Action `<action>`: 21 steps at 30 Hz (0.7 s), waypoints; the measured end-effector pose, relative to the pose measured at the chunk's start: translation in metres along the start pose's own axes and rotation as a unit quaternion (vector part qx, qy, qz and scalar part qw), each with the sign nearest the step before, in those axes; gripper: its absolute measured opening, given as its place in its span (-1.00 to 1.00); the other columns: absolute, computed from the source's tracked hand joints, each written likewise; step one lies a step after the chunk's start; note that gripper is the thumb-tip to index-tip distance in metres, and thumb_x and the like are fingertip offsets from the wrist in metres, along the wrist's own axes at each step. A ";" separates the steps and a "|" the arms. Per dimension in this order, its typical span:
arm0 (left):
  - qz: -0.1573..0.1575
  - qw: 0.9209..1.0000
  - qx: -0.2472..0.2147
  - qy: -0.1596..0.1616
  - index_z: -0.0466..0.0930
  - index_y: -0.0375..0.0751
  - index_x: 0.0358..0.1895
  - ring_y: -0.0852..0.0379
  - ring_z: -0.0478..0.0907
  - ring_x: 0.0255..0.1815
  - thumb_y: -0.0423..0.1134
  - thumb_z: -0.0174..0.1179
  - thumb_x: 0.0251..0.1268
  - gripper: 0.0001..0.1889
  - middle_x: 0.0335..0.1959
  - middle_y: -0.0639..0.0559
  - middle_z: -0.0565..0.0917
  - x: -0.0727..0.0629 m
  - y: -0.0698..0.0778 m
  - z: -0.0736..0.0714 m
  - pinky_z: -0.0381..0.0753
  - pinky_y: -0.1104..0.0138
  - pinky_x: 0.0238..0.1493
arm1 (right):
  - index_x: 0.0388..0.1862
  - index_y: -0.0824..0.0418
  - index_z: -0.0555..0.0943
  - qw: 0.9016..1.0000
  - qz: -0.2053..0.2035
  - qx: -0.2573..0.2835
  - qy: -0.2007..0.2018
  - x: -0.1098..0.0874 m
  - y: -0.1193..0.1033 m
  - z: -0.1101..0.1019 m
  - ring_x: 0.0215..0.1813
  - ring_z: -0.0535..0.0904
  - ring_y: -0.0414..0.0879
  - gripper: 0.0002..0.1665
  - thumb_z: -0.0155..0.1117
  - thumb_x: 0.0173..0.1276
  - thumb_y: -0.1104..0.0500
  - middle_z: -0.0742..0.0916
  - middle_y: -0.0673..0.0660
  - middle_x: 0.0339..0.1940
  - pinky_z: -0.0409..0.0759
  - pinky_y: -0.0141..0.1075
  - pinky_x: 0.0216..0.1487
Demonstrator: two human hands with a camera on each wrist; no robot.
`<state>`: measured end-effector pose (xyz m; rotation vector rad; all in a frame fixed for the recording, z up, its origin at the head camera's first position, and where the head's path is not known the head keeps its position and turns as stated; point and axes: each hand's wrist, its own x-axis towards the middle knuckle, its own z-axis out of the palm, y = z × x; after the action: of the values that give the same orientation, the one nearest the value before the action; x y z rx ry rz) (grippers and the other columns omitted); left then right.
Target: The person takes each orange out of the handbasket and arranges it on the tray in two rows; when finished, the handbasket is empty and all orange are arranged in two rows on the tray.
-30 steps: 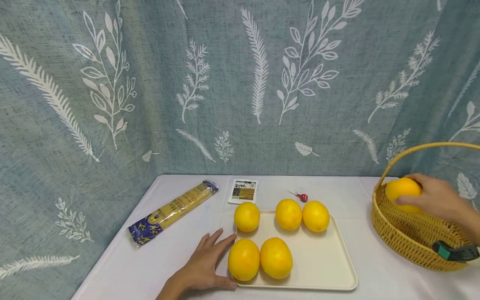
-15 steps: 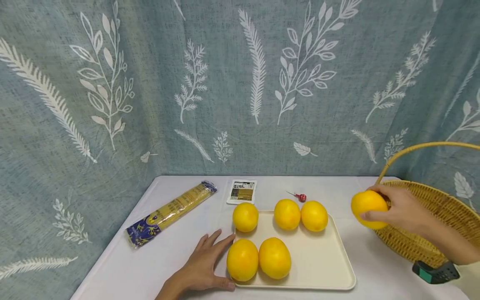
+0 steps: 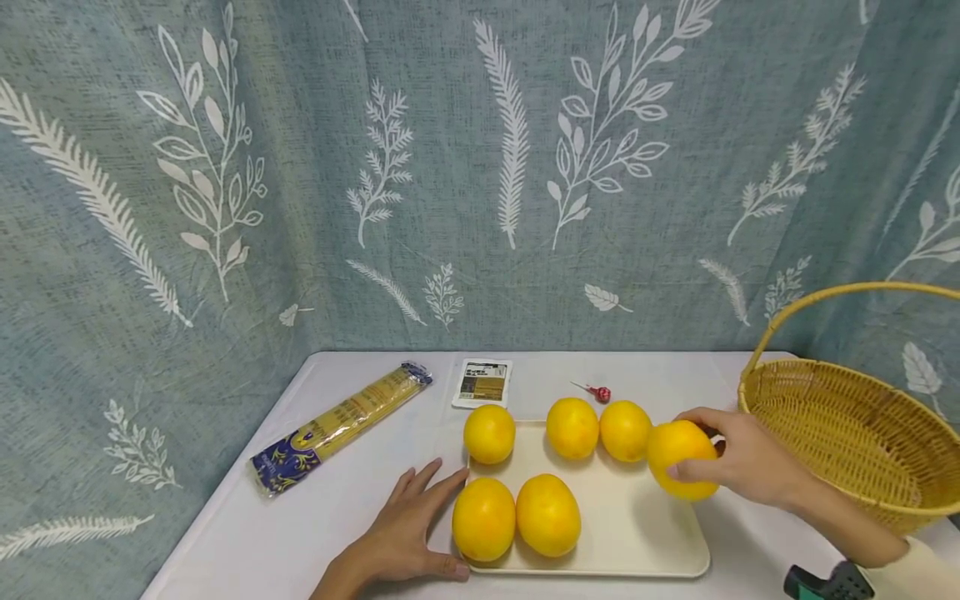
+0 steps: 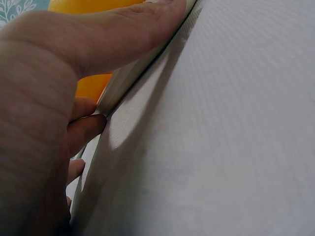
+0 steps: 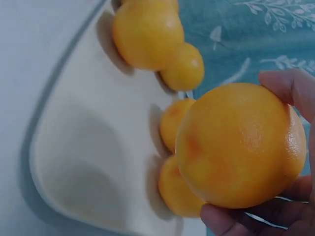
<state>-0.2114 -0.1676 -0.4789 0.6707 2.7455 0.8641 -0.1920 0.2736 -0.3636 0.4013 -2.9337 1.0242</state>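
Note:
My right hand (image 3: 750, 454) grips an orange (image 3: 681, 461) between thumb and fingers, over the right side of the cream tray (image 3: 637, 533). In the right wrist view the held orange (image 5: 241, 145) hangs above the tray, its shadow falling on the bare surface. Several more oranges lie on the tray: two at the back, one of them this orange (image 3: 626, 431), one at the back left corner, and a pair at the front left, including this orange (image 3: 483, 518). With spread fingers, my left hand (image 3: 405, 529) rests at the tray's left edge, thumb and fingertips touching the rim (image 4: 140, 66).
A wicker basket (image 3: 840, 417) with a tall handle stands at the right, nothing seen inside. Behind the tray lie a white sachet (image 3: 483, 383) and a red lollipop (image 3: 602, 393). A pack of spaghetti (image 3: 341, 429) lies at the left. A leaf-patterned curtain (image 3: 450, 167) hangs behind the table.
My right hand has lifted the orange out of the basket and carried it left, over the tray. My left hand has stayed at the tray's edge.

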 end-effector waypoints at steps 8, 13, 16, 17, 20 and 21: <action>0.000 1.000 -0.004 -0.003 0.22 0.18 0.57 -0.28 -0.11 0.65 0.51 0.47 -0.36 0.25 0.63 -0.07 0.16 0.001 0.001 0.000 -0.33 -0.26 0.59 | 0.16 0.27 0.62 0.998 0.030 0.030 -0.053 0.002 -0.003 0.034 -0.18 0.57 -0.10 -0.29 0.53 0.17 -0.14 0.72 0.00 -0.20 0.59 -0.35 -0.27; -0.006 1.000 0.000 0.000 0.23 0.23 0.57 -0.24 -0.09 0.66 0.53 0.46 -0.40 0.26 0.62 0.00 0.18 0.001 0.002 0.000 -0.32 -0.26 0.59 | 0.08 0.26 0.63 0.996 0.006 0.040 -0.080 0.001 -0.004 0.049 -0.20 0.57 -0.13 -0.37 0.52 0.19 -0.13 0.70 -0.06 -0.25 0.57 -0.39 -0.25; -0.006 1.000 0.000 0.001 0.23 0.23 0.57 -0.23 -0.09 0.66 0.55 0.45 -0.41 0.26 0.62 0.01 0.19 0.001 0.002 0.001 -0.32 -0.25 0.59 | 0.06 0.23 0.64 0.995 0.003 0.042 -0.088 0.001 -0.003 0.057 -0.22 0.56 -0.15 -0.39 0.51 0.19 -0.15 0.70 -0.08 -0.27 0.56 -0.40 -0.24; -0.005 1.000 0.001 0.001 0.23 0.23 0.57 -0.23 -0.09 0.66 0.55 0.45 -0.41 0.26 0.62 0.01 0.19 0.001 0.002 0.001 -0.33 -0.24 0.60 | 0.05 0.22 0.64 0.995 0.008 0.043 -0.092 0.001 -0.003 0.059 -0.23 0.56 -0.15 -0.39 0.51 0.19 -0.15 0.69 -0.08 -0.28 0.55 -0.40 -0.24; -0.004 1.000 0.002 0.001 0.23 0.21 0.57 -0.23 -0.10 0.66 0.56 0.44 -0.40 0.26 0.62 0.02 0.20 0.000 0.001 0.000 -0.34 -0.23 0.60 | 0.14 0.25 0.61 0.992 0.021 0.056 -0.108 0.002 -0.001 0.065 -0.22 0.53 -0.11 -0.34 0.48 0.24 -0.17 0.69 -0.04 -0.24 0.53 -0.38 -0.26; -0.003 1.000 0.003 0.000 0.23 0.21 0.57 -0.23 -0.10 0.66 0.56 0.44 -0.39 0.26 0.62 0.02 0.20 0.000 0.001 0.000 -0.34 -0.23 0.60 | 0.18 0.27 0.59 0.991 0.024 0.062 -0.114 0.002 -0.001 0.067 -0.21 0.53 -0.09 -0.31 0.46 0.27 -0.17 0.69 -0.02 -0.22 0.52 -0.37 -0.27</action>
<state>-0.2113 -0.1665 -0.4783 0.6620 2.7503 0.8563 -0.1887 0.2313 -0.4156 0.4825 -3.1007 1.2510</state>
